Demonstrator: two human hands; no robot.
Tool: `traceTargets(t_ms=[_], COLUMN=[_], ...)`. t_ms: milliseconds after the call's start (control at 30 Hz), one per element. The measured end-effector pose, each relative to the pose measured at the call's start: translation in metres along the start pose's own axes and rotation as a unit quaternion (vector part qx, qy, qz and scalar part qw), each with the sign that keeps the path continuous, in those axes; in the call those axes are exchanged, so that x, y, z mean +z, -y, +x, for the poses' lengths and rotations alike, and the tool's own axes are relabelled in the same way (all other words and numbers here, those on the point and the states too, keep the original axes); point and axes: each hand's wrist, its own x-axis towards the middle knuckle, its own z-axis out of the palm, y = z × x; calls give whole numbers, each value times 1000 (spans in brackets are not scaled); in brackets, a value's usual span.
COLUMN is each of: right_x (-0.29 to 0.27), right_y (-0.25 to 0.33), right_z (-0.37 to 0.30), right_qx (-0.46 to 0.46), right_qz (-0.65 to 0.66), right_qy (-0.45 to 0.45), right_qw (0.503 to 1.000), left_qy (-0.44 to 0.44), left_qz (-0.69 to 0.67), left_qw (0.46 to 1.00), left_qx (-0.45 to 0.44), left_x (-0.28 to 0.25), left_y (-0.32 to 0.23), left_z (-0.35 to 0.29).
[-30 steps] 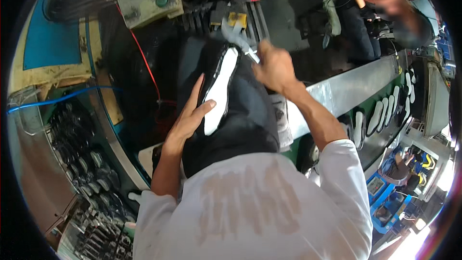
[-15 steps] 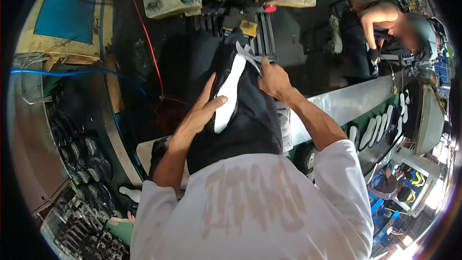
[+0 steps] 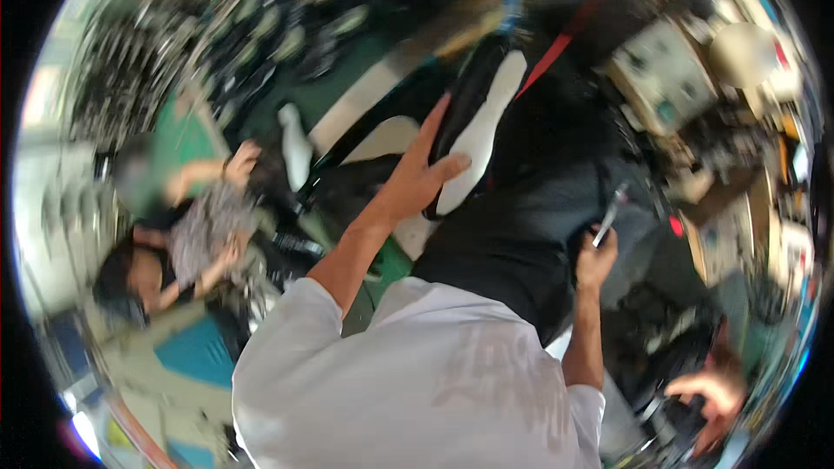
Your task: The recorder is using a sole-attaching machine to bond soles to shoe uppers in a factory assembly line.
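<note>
A black shoe upper (image 3: 460, 104), its white insole board (image 3: 483, 143) facing up, is held out to the left of my lap. My left hand (image 3: 421, 174) grips it near one end, with the thumb across the white board and the fingers along the black side. My right hand (image 3: 598, 259) rests over my dark trousers, well away from the shoe upper. It is closed around metal pincers (image 3: 611, 215), whose far end is smeared by motion.
A co-worker (image 3: 208, 234) sits at the left with both hands raised. Another person (image 3: 712, 391) bends over at the lower right. Racks of dark shoes (image 3: 287, 30) stand at the upper left. Beside them lies another white-soled piece (image 3: 295, 149). A machine's control box (image 3: 665, 78) is at the upper right.
The view has swung round to the left. My left hand has carried the shoe upper leftward. The pincers in my right hand have come away from the shoe upper's tip.
</note>
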Motion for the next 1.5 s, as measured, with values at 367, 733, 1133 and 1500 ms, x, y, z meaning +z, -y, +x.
traceTargets(t_ms=[367, 733, 1133, 1500], right_x=[20, 13, -66, -44], right_y=[6, -41, -67, -178], right_z=[29, 36, -132, -309], right_qx=[-107, -54, 281, 489], right_qz=[-102, 21, -26, -79], right_qy=[80, 76, -311, -447], right_qw=[986, 995, 908, 745], left_qy=[-555, -507, -192, 453], left_qz=[20, 11, 658, 279], left_qw=[828, 842, 707, 776], left_qx=[-73, -183, -173, 338], left_x=[-183, -225, -236, 320], left_y=[98, 235, 64, -89], left_z=[-217, -219, -30, 58])
